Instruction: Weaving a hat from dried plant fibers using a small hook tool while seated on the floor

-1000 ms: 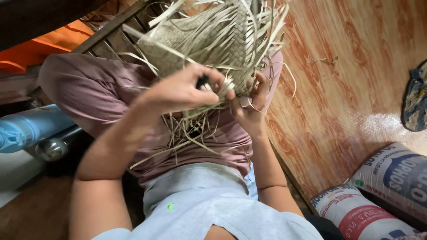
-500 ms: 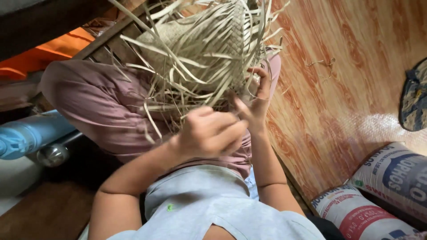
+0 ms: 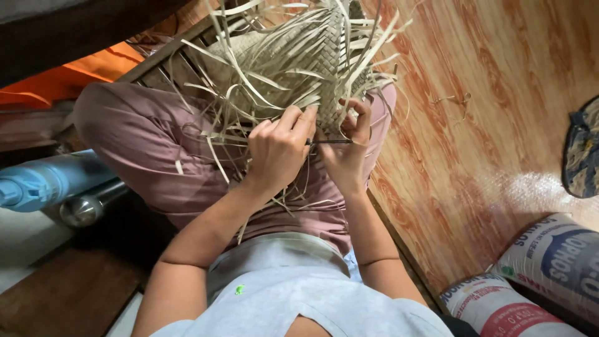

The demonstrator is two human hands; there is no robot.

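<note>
A pale blue bottle (image 3: 37, 181) is seen lying at nine o'clock, with a metal cylinder (image 3: 87, 206) just beside it and an orange cloth (image 3: 68, 78) above, toward ten o'clock. The mauve trousers (image 3: 150, 150) of the seated person are spread across the middle left, and a half-woven basket (image 3: 293, 56) of pale straw strips is rested on the lap at twelve o'clock, loose strip ends being splayed out in every direction. The left hand (image 3: 279, 150) is closed around a thin dark tool (image 3: 331, 142), which is held level and pointed toward three o'clock. The tool's tip is met by the right hand (image 3: 346, 146), whose fingers are pinched on the lower edge of the weave and on the strips there. The two hands are held close together, just below the basket. A red-brown wooden floor (image 3: 474, 125) is laid out to the right, a dark patterned sandal (image 3: 583, 153) is seen at three o'clock, and printed white sacks (image 3: 549, 262) are stacked at five o'clock
</note>
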